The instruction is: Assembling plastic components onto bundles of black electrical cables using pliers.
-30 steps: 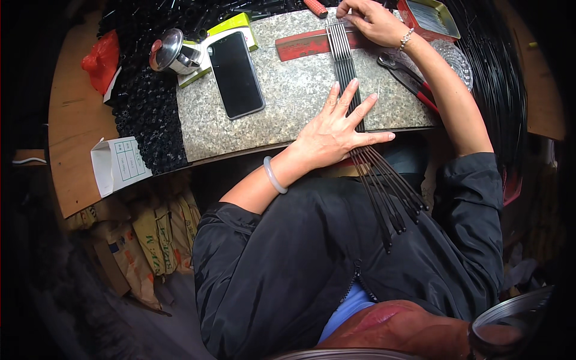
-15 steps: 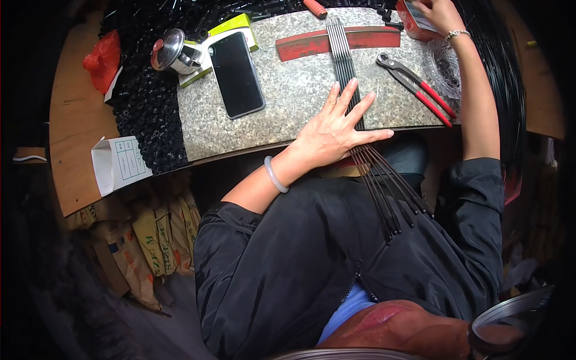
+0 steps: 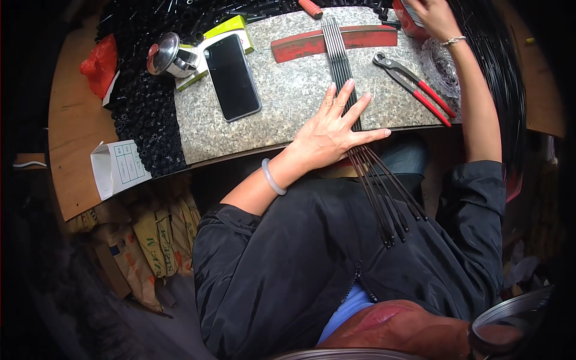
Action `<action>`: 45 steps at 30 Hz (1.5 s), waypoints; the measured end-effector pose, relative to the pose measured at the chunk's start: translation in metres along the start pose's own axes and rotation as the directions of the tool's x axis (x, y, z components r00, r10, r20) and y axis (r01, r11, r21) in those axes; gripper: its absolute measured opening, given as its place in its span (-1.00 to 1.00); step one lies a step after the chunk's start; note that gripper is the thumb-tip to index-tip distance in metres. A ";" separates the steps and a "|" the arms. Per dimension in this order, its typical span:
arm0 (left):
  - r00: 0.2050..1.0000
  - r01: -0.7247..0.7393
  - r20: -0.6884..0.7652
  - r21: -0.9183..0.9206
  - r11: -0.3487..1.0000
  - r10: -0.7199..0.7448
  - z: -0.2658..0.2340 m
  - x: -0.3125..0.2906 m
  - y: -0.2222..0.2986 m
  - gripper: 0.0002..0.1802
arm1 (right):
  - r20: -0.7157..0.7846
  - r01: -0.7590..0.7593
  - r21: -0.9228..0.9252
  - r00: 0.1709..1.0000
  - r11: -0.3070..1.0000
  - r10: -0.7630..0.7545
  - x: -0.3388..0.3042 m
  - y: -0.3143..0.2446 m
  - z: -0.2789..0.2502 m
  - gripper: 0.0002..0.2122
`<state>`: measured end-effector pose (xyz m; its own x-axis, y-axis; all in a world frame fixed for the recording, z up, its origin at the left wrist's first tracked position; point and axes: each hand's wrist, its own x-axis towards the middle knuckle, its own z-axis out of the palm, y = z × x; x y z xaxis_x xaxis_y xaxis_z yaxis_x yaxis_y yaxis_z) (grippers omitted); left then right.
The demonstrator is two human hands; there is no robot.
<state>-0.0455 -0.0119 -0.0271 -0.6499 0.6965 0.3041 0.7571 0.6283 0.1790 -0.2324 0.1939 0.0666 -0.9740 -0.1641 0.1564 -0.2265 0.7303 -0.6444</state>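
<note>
Speckled table top [image 3: 282, 114], thin rods [image 3: 337, 51] lying across it

Far ends already neat over a red strip [image 3: 303, 47], near ends left fanned out. Left hand [image 3: 327, 133] flat on the rods, fingers spread; right hand [image 3: 438, 21] at the far-right red tin [image 3: 408, 23], grip too hidden to tell

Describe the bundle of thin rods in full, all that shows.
The bundle of thin rods is long, straight and dark, with silvery, metallic-looking far ends. Those lie side by side in a flat row across the red bar on the speckled tabletop. The left grip, fingers spread, lies over the middle and hides part of it. Past the table edge the rods fan out, each visible near end tipped with a small dark knob, above the dark clothing; contact there is unclear.
</note>
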 end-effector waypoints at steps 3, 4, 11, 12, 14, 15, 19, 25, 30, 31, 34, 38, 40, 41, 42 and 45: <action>0.999 0.004 0.052 0.059 0.998 -0.007 -0.001 -0.004 0.000 -0.35 | 0.184 0.316 -0.072 0.937 0.946 -0.299 0.004 0.011 0.047 -0.76; 0.999 0.004 0.041 0.041 0.999 -0.006 0.000 -0.003 -0.001 -0.35 | 0.205 0.344 -0.099 0.925 0.934 -0.319 0.004 0.008 0.059 -0.75; 1.000 -0.004 -0.003 0.012 1.000 0.004 0.002 -0.002 -0.001 -0.35 | 0.280 0.145 -0.150 0.955 0.978 -0.098 0.003 -0.008 0.069 -0.71; 1.000 -0.004 -0.005 0.010 1.000 0.004 0.002 -0.002 -0.001 -0.35 | 0.281 0.145 -0.152 0.955 0.978 -0.098 0.003 -0.007 0.069 -0.71; 1.000 -0.001 -0.019 0.004 1.000 0.001 0.003 -0.003 -0.001 -0.36 | 0.279 0.152 -0.112 0.953 0.982 -0.116 0.004 -0.004 0.070 -0.71; 1.000 -0.002 -0.019 0.002 1.000 0.002 0.003 -0.003 -0.001 -0.36 | 0.279 0.150 -0.114 0.954 0.982 -0.114 0.004 -0.004 0.071 -0.71; 1.000 0.000 -0.017 -0.007 1.000 0.000 0.002 -0.001 -0.001 -0.35 | 0.268 0.193 -0.163 0.952 0.968 -0.145 0.008 0.001 0.075 -0.70; 1.000 -0.001 -0.015 -0.001 1.000 0.001 0.002 -0.002 -0.002 -0.35 | 0.274 0.204 -0.159 0.949 0.966 -0.155 0.009 0.006 0.079 -0.68; 1.000 0.002 -0.010 -0.011 1.000 -0.003 0.001 -0.002 -0.001 -0.34 | 0.209 0.229 -0.195 0.960 0.954 -0.188 0.004 0.001 0.080 -0.67; 1.000 0.000 -0.012 -0.007 1.000 0.000 0.001 -0.002 -0.001 -0.34 | 0.240 0.205 -0.184 0.958 0.961 -0.158 0.004 -0.003 0.076 -0.68; 1.000 -0.004 -0.015 -0.007 1.000 0.004 0.001 -0.002 -0.001 -0.35 | 0.288 0.166 -0.129 0.950 0.978 -0.123 0.006 -0.004 0.070 -0.69; 1.000 0.002 -0.013 -0.008 1.000 -0.002 0.002 -0.002 -0.001 -0.35 | 0.286 0.123 -0.095 0.954 0.988 -0.091 0.002 -0.009 0.068 -0.71; 1.000 -0.002 -0.011 -0.007 1.000 0.002 0.002 -0.002 -0.002 -0.35 | 0.277 0.140 -0.126 0.956 0.982 -0.101 0.002 -0.010 0.069 -0.71; 1.000 -0.005 -0.008 -0.005 1.000 0.005 0.002 -0.002 -0.002 -0.35 | 0.270 0.158 -0.156 0.956 0.975 -0.112 0.002 -0.010 0.069 -0.71; 1.000 -0.004 -0.008 -0.005 1.000 0.004 0.002 -0.002 -0.002 -0.35 | 0.270 0.158 -0.156 0.956 0.975 -0.112 0.002 -0.010 0.070 -0.71; 1.000 0.000 -0.011 -0.005 1.000 0.000 0.002 -0.002 -0.001 -0.34 | 0.269 0.150 -0.164 0.958 0.975 -0.102 0.004 -0.008 0.072 -0.71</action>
<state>-0.0455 -0.0129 -0.0297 -0.6488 0.6928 0.3149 0.7577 0.6263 0.1831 -0.2348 0.1391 0.0183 -0.9118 -0.4104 0.0141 -0.3658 0.7961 -0.4821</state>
